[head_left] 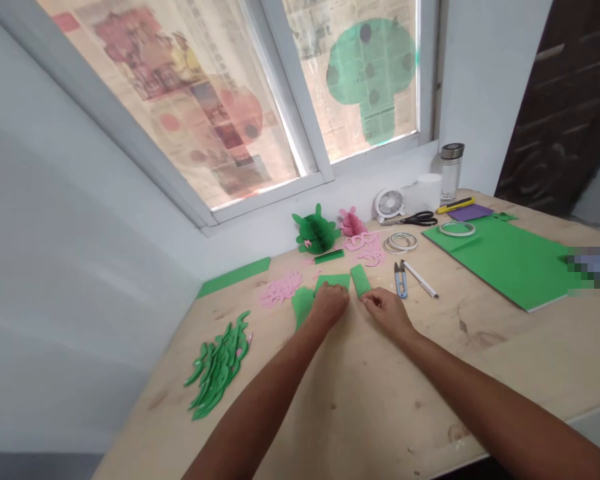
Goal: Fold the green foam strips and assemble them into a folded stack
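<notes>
My left hand (pixel 331 303) rests with curled fingers on a piece of green paper (pixel 336 280) lying on the table; its fingertips are partly hidden. Beside it, another green paper piece (pixel 303 303) with a curved edge lies partly under my left wrist. My right hand (pixel 387 310) pinches the near end of a short green paper strip (pixel 360 280) between thumb and fingers. To the right of that strip lie small blue-handled thread snips (pixel 401 280) and a white pen (pixel 420 279).
Green cut-outs (pixel 220 367) and pink scraps (pixel 281 288) lie left. Behind stand a green paper animal (pixel 317 230), a pink one (pixel 351 222) and a small fan (pixel 390 204). Tape rolls (pixel 403 242), black scissors (pixel 423 219), green sheets (pixel 510 260), a yellow cutter (pixel 455 205) and a glass bottle (pixel 451 177) are right.
</notes>
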A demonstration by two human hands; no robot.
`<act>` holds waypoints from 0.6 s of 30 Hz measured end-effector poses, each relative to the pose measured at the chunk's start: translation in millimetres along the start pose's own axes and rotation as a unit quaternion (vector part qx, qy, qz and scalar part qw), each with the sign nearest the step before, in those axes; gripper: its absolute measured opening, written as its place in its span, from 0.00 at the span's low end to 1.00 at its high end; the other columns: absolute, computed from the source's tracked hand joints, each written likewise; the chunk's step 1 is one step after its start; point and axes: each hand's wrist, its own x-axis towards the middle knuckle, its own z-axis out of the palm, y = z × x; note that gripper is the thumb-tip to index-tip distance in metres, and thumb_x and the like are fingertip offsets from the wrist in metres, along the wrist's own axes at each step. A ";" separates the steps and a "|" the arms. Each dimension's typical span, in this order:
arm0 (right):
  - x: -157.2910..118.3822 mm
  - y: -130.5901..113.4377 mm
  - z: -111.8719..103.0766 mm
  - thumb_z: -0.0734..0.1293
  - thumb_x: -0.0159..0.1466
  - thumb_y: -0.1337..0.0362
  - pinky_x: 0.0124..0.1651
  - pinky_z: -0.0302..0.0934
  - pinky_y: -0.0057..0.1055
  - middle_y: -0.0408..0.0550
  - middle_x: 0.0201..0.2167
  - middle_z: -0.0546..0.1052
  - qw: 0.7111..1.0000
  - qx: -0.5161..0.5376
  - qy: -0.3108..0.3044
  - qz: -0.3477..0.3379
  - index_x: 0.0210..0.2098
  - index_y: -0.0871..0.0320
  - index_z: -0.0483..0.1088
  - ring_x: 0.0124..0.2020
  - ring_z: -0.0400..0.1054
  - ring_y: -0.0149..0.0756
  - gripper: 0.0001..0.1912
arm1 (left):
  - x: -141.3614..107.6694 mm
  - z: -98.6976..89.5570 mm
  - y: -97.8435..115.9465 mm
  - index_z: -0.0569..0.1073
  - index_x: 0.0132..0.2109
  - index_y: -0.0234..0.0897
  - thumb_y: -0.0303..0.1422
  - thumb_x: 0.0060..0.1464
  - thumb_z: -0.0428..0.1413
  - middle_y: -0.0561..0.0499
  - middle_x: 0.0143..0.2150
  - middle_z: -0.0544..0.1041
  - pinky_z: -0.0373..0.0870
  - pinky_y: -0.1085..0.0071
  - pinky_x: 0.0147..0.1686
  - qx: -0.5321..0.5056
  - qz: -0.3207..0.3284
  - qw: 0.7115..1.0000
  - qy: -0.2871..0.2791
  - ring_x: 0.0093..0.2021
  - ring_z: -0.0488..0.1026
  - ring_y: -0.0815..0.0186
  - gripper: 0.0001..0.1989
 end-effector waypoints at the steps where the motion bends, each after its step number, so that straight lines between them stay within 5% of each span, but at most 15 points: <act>1: -0.1 -1.0 -0.2 0.61 0.56 0.64 0.34 0.57 0.30 0.48 0.29 0.75 1.000 0.000 0.002 0.000 0.28 0.57 0.73 0.30 0.67 0.36 0.09 | 0.9 1.6 -1.9 0.74 0.33 0.31 0.20 0.51 0.48 0.40 0.31 0.76 0.60 0.65 0.40 -0.001 0.000 1.000 -0.002 0.35 0.73 0.59 0.10; 11: 0.2 -2.2 -0.8 0.61 0.56 0.63 0.33 0.57 0.30 0.48 0.28 0.75 1.000 0.004 0.018 0.009 0.28 0.57 0.73 0.29 0.66 0.36 0.10 | 7.5 3.1 -19.1 0.74 0.38 0.36 0.29 0.58 0.45 0.45 0.33 0.77 0.60 0.68 0.34 -0.034 -0.144 0.987 0.065 0.33 0.72 0.61 0.13; 15: 1.5 -1.3 -2.3 0.61 0.57 0.60 0.34 0.58 0.30 0.48 0.29 0.76 0.999 0.033 0.034 0.014 0.29 0.58 0.74 0.29 0.67 0.36 0.12 | -5.7 4.8 -6.8 0.73 0.34 0.37 0.31 0.55 0.50 0.49 0.29 0.76 0.60 0.69 0.36 -0.106 -0.173 0.955 0.216 0.33 0.71 0.62 0.07; 18: 2.4 -0.1 -3.6 0.59 0.58 0.58 0.31 0.58 0.29 0.46 0.25 0.75 0.998 0.057 0.018 0.022 0.28 0.59 0.73 0.27 0.66 0.36 0.14 | -18.8 11.7 10.0 0.72 0.29 0.37 0.31 0.54 0.52 0.50 0.26 0.75 0.61 0.68 0.40 -0.142 -0.105 0.933 0.315 0.31 0.71 0.64 0.07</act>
